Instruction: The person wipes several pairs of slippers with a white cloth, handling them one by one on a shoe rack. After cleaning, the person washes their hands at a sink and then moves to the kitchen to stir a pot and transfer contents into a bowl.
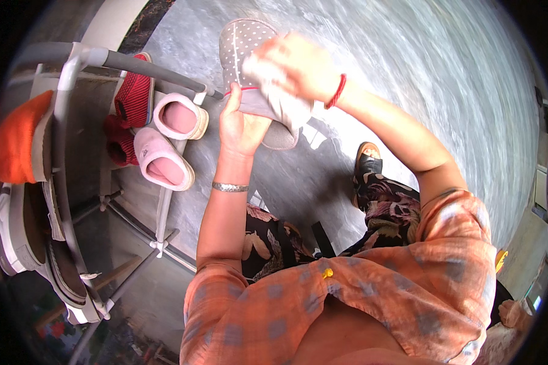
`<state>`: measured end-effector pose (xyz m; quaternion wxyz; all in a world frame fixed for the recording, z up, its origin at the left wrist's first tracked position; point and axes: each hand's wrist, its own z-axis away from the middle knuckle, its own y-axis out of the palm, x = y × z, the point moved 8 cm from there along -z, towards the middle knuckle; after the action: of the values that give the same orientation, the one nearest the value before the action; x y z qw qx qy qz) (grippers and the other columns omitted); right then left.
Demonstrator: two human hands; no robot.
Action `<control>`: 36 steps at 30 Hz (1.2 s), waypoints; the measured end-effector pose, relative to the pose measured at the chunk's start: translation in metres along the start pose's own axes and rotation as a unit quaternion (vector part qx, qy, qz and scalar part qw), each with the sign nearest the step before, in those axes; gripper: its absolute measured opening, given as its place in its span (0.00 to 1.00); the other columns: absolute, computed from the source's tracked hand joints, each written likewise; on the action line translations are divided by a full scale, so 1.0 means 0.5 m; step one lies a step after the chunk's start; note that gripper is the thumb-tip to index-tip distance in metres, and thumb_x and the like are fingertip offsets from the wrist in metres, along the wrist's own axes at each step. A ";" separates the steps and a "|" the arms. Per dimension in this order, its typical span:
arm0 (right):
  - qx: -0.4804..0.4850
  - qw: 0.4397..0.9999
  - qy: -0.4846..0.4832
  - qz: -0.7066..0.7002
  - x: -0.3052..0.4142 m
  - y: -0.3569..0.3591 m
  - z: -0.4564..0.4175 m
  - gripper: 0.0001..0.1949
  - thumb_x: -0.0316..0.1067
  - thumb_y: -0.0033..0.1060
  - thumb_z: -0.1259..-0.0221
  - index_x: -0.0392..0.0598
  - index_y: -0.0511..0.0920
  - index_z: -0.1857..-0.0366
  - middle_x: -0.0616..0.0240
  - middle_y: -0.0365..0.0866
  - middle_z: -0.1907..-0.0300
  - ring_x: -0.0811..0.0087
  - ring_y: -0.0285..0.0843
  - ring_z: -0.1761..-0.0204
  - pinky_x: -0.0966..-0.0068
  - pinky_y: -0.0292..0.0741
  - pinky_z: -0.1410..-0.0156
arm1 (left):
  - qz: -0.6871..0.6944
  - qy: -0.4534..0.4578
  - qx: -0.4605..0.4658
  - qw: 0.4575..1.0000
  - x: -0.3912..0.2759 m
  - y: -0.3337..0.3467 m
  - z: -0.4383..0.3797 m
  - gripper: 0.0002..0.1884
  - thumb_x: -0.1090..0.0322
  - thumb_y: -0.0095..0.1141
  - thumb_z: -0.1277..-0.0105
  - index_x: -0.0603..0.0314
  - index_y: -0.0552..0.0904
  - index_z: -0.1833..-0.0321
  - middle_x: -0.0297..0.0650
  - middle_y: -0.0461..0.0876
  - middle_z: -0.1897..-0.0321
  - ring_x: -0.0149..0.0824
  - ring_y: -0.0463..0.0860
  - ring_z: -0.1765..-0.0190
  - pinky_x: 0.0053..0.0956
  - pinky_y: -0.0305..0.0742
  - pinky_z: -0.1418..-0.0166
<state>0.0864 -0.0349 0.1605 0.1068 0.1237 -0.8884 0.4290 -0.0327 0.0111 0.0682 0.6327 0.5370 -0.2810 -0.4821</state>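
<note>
My left hand [242, 125] holds a grey slipper with white polka dots [237, 50] from below, its thumb along the near part of the upper. Over the slipper is my right hand [297, 66], blurred, with its fingers on a white cloth [267, 77] that lies against the dotted upper. The cloth hangs down across the slipper's side and hides part of it. The slipper's grey heel end [281, 137] shows below the cloth.
A shoe rack of grey tubes with white joints [66, 82] stands at left. On it are pink slippers [164, 157], red striped slippers [137, 93], an orange slipper [16, 137] and several white-soled shoes [20, 232]. At the right edge, part of another person's hand [513, 315] may show.
</note>
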 end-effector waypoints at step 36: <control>0.074 0.994 -0.049 -0.070 0.094 0.034 0.019 0.23 0.43 0.71 0.49 0.61 0.77 0.45 0.65 0.77 0.58 0.61 0.82 0.55 0.63 0.82 0.56 | -0.044 0.051 0.012 0.998 -0.038 -0.084 -0.020 0.19 0.60 0.44 0.22 0.65 0.77 0.38 0.46 0.84 0.46 0.44 0.85 0.46 0.41 0.81 0.40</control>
<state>0.0360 -0.0381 0.1561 0.0829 0.2138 -0.8475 0.4787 -0.0442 0.0341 0.0286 0.6181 0.5804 -0.2304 -0.4776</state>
